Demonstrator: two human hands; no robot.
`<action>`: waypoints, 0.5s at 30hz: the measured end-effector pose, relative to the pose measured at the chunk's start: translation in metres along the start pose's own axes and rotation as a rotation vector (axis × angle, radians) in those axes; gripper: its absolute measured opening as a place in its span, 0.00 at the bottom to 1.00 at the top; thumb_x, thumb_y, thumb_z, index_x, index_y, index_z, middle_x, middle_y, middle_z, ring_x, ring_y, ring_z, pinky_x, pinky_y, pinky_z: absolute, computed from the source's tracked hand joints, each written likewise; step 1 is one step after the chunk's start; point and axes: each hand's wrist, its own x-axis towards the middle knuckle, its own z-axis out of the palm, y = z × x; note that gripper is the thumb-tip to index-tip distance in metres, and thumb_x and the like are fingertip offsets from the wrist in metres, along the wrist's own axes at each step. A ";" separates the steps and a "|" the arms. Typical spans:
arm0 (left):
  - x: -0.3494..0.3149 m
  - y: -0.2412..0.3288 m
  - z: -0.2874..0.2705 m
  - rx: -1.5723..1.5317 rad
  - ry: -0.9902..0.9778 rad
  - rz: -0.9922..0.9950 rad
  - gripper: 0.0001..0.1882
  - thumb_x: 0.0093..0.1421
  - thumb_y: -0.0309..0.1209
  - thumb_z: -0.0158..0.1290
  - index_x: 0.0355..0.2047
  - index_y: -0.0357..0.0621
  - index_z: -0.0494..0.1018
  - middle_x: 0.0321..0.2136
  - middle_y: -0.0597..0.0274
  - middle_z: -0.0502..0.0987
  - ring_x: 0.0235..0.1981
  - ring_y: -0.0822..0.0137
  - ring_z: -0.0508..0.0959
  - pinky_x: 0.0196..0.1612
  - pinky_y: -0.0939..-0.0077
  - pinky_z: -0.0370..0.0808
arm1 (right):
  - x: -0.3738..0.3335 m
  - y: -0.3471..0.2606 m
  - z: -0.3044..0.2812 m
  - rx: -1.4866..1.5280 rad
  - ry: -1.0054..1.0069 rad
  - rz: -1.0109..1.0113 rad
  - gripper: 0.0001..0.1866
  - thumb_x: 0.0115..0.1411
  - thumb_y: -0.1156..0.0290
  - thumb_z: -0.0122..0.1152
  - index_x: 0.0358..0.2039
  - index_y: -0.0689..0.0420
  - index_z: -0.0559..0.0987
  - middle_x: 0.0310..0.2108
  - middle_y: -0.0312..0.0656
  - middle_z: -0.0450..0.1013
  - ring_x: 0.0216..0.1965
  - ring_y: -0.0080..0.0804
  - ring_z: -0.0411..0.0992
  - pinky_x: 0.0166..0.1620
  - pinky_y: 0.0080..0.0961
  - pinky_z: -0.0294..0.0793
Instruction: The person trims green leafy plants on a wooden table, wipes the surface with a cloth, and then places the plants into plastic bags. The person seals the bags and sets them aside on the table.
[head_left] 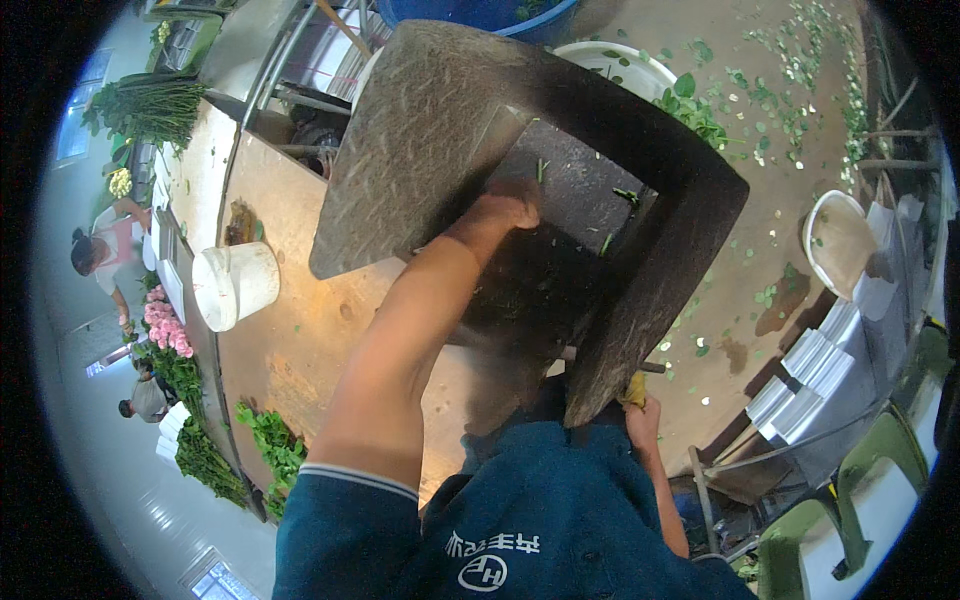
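Grey, scuffed board [420, 140] tilts above the bench [300, 350]; left hand [505, 208] presses flat on it, right hand [640, 420] clasps its lower corner.

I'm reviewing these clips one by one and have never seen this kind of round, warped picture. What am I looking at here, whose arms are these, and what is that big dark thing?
There is no machine here: a person wears a wide fisheye camera on the head, looking down at their own hands, so straight edges bend near the rim. The dark blue sleeves at the bottom are the wearer's. The left hand reaches up and presses against a large dark grey tray with raised sides, tipped up on edge over a wooden workbench. The right hand grips the tray's lower corner. On the bench lie a white bucket on its side and bunches of green leaves. Green leaf scraps dot the floor on the right. Other people work with flowers far off on the left.
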 end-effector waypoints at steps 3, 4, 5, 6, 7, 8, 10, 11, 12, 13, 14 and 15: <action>0.035 -0.006 -0.016 -0.046 0.136 0.106 0.18 0.59 0.31 0.54 0.49 0.39 0.80 0.54 0.46 0.79 0.57 0.48 0.78 0.59 0.58 0.76 | -0.006 0.005 -0.002 0.002 0.045 0.039 0.12 0.54 0.79 0.53 0.38 0.65 0.80 0.26 0.35 0.73 0.32 0.26 0.69 0.38 0.29 0.71; 0.044 -0.005 -0.018 -0.122 0.214 0.146 0.18 0.60 0.31 0.54 0.49 0.39 0.80 0.54 0.46 0.79 0.57 0.47 0.79 0.58 0.58 0.77 | -0.008 0.006 -0.004 0.005 0.054 0.044 0.12 0.54 0.79 0.53 0.38 0.65 0.80 0.26 0.35 0.73 0.32 0.26 0.69 0.38 0.28 0.71; 0.052 -0.001 -0.019 -0.200 0.290 0.187 0.18 0.60 0.31 0.54 0.49 0.38 0.80 0.53 0.46 0.79 0.56 0.47 0.79 0.57 0.58 0.78 | -0.010 0.007 -0.003 0.009 0.064 0.072 0.12 0.53 0.80 0.53 0.38 0.65 0.80 0.26 0.35 0.72 0.32 0.26 0.69 0.38 0.28 0.71; 0.059 0.002 -0.018 -0.278 0.353 0.213 0.18 0.60 0.30 0.54 0.49 0.38 0.80 0.53 0.47 0.79 0.56 0.47 0.79 0.56 0.59 0.78 | -0.011 0.007 -0.005 0.005 0.080 0.127 0.12 0.53 0.80 0.53 0.38 0.65 0.80 0.26 0.34 0.72 0.32 0.26 0.69 0.38 0.27 0.71; 0.065 0.009 -0.013 -0.323 0.078 0.252 0.17 0.60 0.31 0.56 0.49 0.39 0.80 0.51 0.48 0.81 0.52 0.49 0.81 0.53 0.58 0.79 | -0.011 0.007 -0.003 0.031 0.096 0.078 0.12 0.53 0.81 0.53 0.37 0.65 0.80 0.26 0.33 0.71 0.31 0.25 0.68 0.37 0.26 0.70; 0.070 0.020 -0.005 -0.360 -0.207 0.270 0.17 0.60 0.32 0.57 0.48 0.40 0.80 0.49 0.50 0.82 0.49 0.51 0.82 0.50 0.58 0.81 | -0.011 0.007 -0.004 0.031 0.084 0.053 0.12 0.53 0.81 0.53 0.37 0.65 0.80 0.27 0.32 0.71 0.31 0.25 0.68 0.37 0.26 0.70; 0.078 0.041 0.021 -0.361 -0.579 0.371 0.13 0.64 0.34 0.56 0.43 0.39 0.81 0.39 0.57 0.84 0.38 0.61 0.83 0.44 0.59 0.82 | -0.008 0.005 -0.004 0.024 0.063 0.039 0.12 0.53 0.81 0.53 0.38 0.65 0.80 0.27 0.32 0.71 0.31 0.25 0.68 0.37 0.26 0.70; 0.082 0.046 0.034 -0.386 -0.514 0.491 0.12 0.62 0.32 0.56 0.43 0.40 0.81 0.39 0.55 0.84 0.38 0.60 0.83 0.44 0.59 0.82 | -0.007 0.004 -0.005 0.017 0.049 0.065 0.12 0.53 0.81 0.53 0.38 0.64 0.80 0.27 0.32 0.71 0.31 0.25 0.68 0.37 0.26 0.70; 0.085 0.050 0.045 -0.415 -0.455 0.628 0.12 0.61 0.30 0.55 0.43 0.41 0.82 0.39 0.54 0.84 0.39 0.59 0.83 0.45 0.60 0.81 | -0.005 0.003 -0.005 0.011 0.039 0.074 0.12 0.53 0.81 0.53 0.38 0.64 0.80 0.27 0.32 0.71 0.31 0.25 0.68 0.37 0.26 0.70; 0.091 0.055 0.053 -0.646 -0.371 0.679 0.12 0.58 0.30 0.56 0.42 0.43 0.82 0.39 0.54 0.85 0.40 0.56 0.84 0.45 0.59 0.81 | -0.004 0.003 -0.006 0.002 0.030 0.063 0.12 0.53 0.81 0.53 0.38 0.64 0.80 0.27 0.33 0.71 0.31 0.25 0.68 0.38 0.27 0.70; 0.096 0.061 0.056 -0.826 -0.281 0.635 0.12 0.57 0.29 0.56 0.41 0.44 0.83 0.39 0.53 0.85 0.40 0.54 0.84 0.45 0.58 0.80 | -0.004 0.003 -0.006 0.018 0.034 0.106 0.13 0.53 0.81 0.53 0.38 0.64 0.80 0.27 0.33 0.72 0.32 0.25 0.68 0.38 0.27 0.71; 0.099 0.065 0.057 -0.926 -0.013 0.615 0.12 0.56 0.29 0.56 0.40 0.45 0.83 0.39 0.52 0.85 0.41 0.52 0.84 0.45 0.57 0.80 | -0.003 0.004 -0.005 0.030 0.039 0.132 0.13 0.53 0.81 0.53 0.39 0.65 0.80 0.28 0.34 0.72 0.32 0.26 0.69 0.39 0.27 0.71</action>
